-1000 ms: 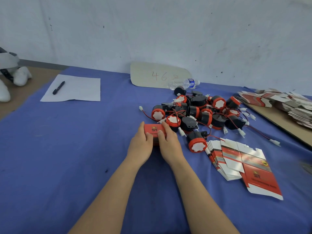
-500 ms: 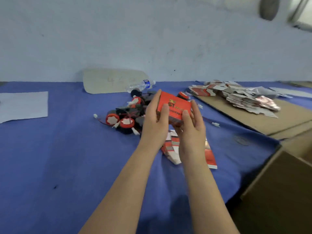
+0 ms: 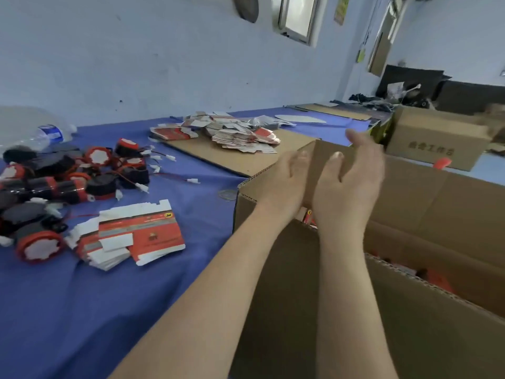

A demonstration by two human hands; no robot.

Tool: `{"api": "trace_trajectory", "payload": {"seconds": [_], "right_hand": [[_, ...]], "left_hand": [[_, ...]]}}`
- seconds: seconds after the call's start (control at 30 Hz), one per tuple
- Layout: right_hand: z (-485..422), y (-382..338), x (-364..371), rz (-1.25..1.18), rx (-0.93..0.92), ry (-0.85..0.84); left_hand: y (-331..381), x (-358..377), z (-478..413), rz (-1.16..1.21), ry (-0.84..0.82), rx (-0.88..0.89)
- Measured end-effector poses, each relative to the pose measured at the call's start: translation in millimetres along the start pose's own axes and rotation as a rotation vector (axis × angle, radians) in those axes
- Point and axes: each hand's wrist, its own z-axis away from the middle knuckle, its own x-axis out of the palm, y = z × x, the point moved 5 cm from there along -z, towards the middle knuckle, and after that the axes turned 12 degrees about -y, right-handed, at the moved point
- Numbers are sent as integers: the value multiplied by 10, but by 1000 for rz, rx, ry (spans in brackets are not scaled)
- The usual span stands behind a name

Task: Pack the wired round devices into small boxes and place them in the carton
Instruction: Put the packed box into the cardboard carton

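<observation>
Two bare forearms reach forward over the near wall of an open carton (image 3: 437, 337), which stands against the edge of a blue-covered table (image 3: 82, 310). Both hands hang above the carton's opening, side by side and almost touching. The left hand (image 3: 284, 184) has its fingers loosely extended, with a slight bend at the tips. The right hand (image 3: 351, 179) is spread wide, fingers straight and apart. Neither hand curls round anything.

Just below the heels of the hands, in the gap between the wrists, part of a small box (image 3: 308, 216) shows red inside the carton; whether either palm touches it cannot be told. Down and to the right of the hands, more red boxes (image 3: 437, 281) lie deeper in the carton.

Left of the forearms on the table sits a fanned stack of flat boxes (image 3: 142, 236), red and white. Further left lies a tangled heap of devices (image 3: 62, 176), black and red, with white plugs on thin wires. Beyond them a clear bottle (image 3: 41, 135) lies on its side.

Ahead and left of the hands, a cardboard sheet (image 3: 232, 160) carries a loose pile of flats (image 3: 240, 135). Ahead and right of the hands stands a second carton (image 3: 437, 140) with dark print on its side.
</observation>
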Motion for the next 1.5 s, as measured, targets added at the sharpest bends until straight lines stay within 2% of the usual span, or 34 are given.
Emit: {"api": "trace_trajectory", "payload": {"seconds": [0.1, 0.17, 0.2, 0.27, 0.37, 0.43, 0.53, 0.63, 0.7, 0.73, 0.83, 0.93, 0.97, 1.0, 1.07, 1.13, 1.2, 1.33, 1.5], "right_hand": [[174, -176, 519, -368, 1, -289], [363, -233, 1017, -414, 53, -531], [474, -226, 1284, -369, 89, -663], [723, -131, 1783, -108, 131, -922], [1051, 92, 2262, 222, 186, -1138], [1180, 143, 2431, 240, 201, -1157], [1257, 163, 2574, 206, 250, -1103], [1262, 135, 2577, 197, 253, -949], [1227, 82, 2507, 34, 271, -820], [1196, 70, 2482, -56, 301, -796], [1006, 49, 2371, -209, 352, -740], [752, -125, 2109, -344, 185, -445], [728, -229, 2092, -418, 126, -405], [742, -348, 2141, -490, 66, -433], [910, -616, 2378, -569, -26, -637], [1180, -838, 2679, -621, -62, -865], [1444, -1015, 2955, -605, -110, -1005], [1945, -1437, 3409, -478, -279, -1061], [2562, -1918, 3709, -637, -264, -1159]], "left_hand": [[-204, -520, 122, 75, 310, 29], [-502, -972, 268, 43, 488, -62], [-676, -1202, 360, -12, 557, -148], [-1017, -1595, 541, -161, 610, -373], [-1410, -1923, 806, -337, 578, -706], [-1572, -2000, 922, -337, 535, -800], [-1663, -2109, 938, -294, 512, -781], [-1647, -2213, 927, 31, 634, -689], [-1618, -2210, 905, 315, 667, -595], [-1611, -2228, 897, 376, 680, -567], [-1544, -2345, 963, 323, 695, -522], [-1357, -2550, 1048, 141, 704, -380], [-1287, -2623, 1083, 101, 699, -344], [-1229, -2700, 1114, 67, 690, -312], [-1109, -2889, 1227, 3, 718, -237], [-1028, -3148, 1439, -59, 844, -165], [-1032, -3411, 1690, -67, 967, -158], [-1177, -3774, 2181, 0, 1138, -219], [-1280, -4048, 2738, 57, 1379, -176]]}}
